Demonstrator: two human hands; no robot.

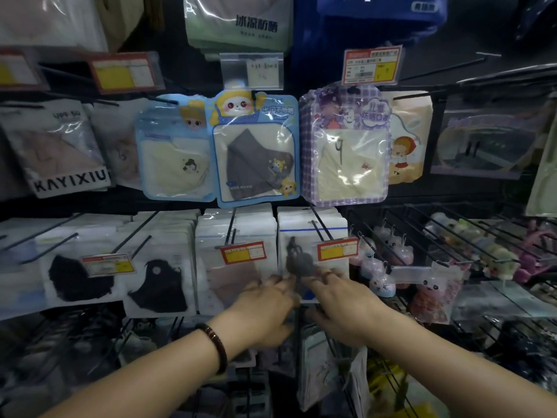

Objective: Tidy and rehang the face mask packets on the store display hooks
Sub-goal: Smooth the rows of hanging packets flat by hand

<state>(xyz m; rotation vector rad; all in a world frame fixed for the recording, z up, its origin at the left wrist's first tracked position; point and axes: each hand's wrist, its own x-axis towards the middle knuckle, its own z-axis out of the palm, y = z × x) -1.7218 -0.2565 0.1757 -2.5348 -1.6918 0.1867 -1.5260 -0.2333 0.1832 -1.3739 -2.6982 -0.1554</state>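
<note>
While both hands meet at the grey-mask packet (304,257) on its hook, I judge the job midway. My left hand (265,306) and right hand (343,306) reach its lower edge with fingers loosely spread; blur hides any pinch. Packets above my hands hang neatly; those below my wrists (319,366) look jumbled.

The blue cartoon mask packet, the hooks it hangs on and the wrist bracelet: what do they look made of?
Blue cartoon packet: glossy clear plastic film over printed backing, judging by the glare and wrinkles. Hooks: thin dark rods, probably coated or painted metal wire. Bracelet: dark, shiny beads on the left wrist, possibly polished wood or stone; I cannot tell which.
</note>
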